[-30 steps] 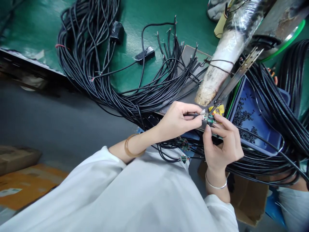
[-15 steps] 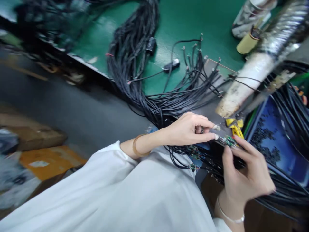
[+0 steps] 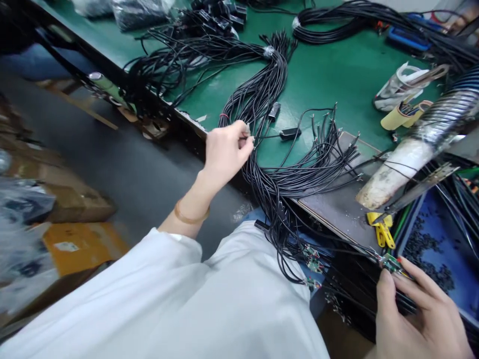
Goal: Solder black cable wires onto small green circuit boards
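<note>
- Head view shows your left hand [image 3: 224,152] reaching out over the table edge. Its thumb and forefinger are pinched shut on one black cable [image 3: 267,136] at the side of the cable bundle [image 3: 269,169].
- Your right hand [image 3: 419,314] sits low by your lap. Its fingertips are closed narrowly on a small green circuit board [image 3: 391,263] wired to a cable end.
- Judge the cable as light, limp and smooth-jacketed. It will sag and drag its neighbours, so grip it close to the free end, not mid-length.
- Treat the board as light but fragile. Its solder joints look like the weak point, so hold it by the edges and avoid pulling on the wires.
- Cables: far too many to count. One thick bundle lies across the green table [image 3: 329,75] and hangs over its edge, and more coils lie further back.
- Boards: one is in your right hand, and at least two more boards [image 3: 310,252] dangle near your lap.
- Black inline housings [image 3: 290,133]: two, just beside the bundle.
- One yellow clip [image 3: 381,229] lies near a blue tray [image 3: 460,306] of small black parts.
</note>
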`<state>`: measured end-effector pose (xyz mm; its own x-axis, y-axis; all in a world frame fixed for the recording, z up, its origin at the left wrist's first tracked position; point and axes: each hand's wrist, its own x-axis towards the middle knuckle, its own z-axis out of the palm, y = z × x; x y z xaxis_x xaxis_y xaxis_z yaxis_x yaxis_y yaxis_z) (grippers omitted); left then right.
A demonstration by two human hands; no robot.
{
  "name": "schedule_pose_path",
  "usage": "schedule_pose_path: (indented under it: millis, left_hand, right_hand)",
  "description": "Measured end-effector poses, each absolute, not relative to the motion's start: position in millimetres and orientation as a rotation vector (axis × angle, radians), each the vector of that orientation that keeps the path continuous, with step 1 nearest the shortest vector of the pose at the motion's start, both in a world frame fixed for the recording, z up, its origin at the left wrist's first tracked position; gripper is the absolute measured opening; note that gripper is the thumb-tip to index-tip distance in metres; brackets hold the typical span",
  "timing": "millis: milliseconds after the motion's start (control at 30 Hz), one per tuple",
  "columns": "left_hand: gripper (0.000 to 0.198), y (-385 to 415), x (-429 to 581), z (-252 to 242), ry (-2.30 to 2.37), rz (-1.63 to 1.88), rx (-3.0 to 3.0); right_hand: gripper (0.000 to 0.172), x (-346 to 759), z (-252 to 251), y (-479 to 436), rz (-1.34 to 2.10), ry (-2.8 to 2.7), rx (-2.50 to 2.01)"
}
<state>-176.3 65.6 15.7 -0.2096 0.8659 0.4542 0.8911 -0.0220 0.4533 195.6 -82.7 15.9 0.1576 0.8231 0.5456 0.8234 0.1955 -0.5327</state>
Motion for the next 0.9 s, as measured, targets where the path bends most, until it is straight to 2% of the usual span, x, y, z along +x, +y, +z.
schedule_pose_path:
  millis: [133, 233, 333, 400, 467, 600, 700, 900]
  left_hand:
    - [0.005, 64, -183, 40, -1.821, -2.054, -1.859]
    - [0.009, 56, -171, 58, -1.508, -2.482, -2.009]
    - [0.017, 44, -139, 68, -1.314, -2.412, -2.189]
    - [0.018, 36, -111, 66, -1.265, -2.115, -2.378]
    - [0.012, 31, -83, 58, -1.176, -1.925, -2.744]
    - [0.017, 25, -40, 31, -1.145, -1.750, -3.370]
    - [0.020, 22, -19, 16, -1.342, -1.813, -3.477]
    - [0.019, 19, -1, 3, -1.787, -2.184, -3.526]
  right_hand:
    - [0.017, 200, 14, -77, -0.232, -1.645, -1.474]
    - [0.018, 199, 12, -69, -0.314, -1.634, -1.387]
    - [0.017, 186, 19, -64, -0.266, -1.590, -1.343]
    - [0.017, 172, 27, -62, -0.186, -1.507, -1.312]
    - [0.017, 162, 32, -62, -0.067, -1.411, -1.319]
    - [0.012, 157, 32, -60, 0.076, -1.411, -1.391]
    - [0.010, 165, 25, -60, 0.132, -1.457, -1.445]
    - [0.012, 174, 16, -58, 0.146, -1.526, -1.485]
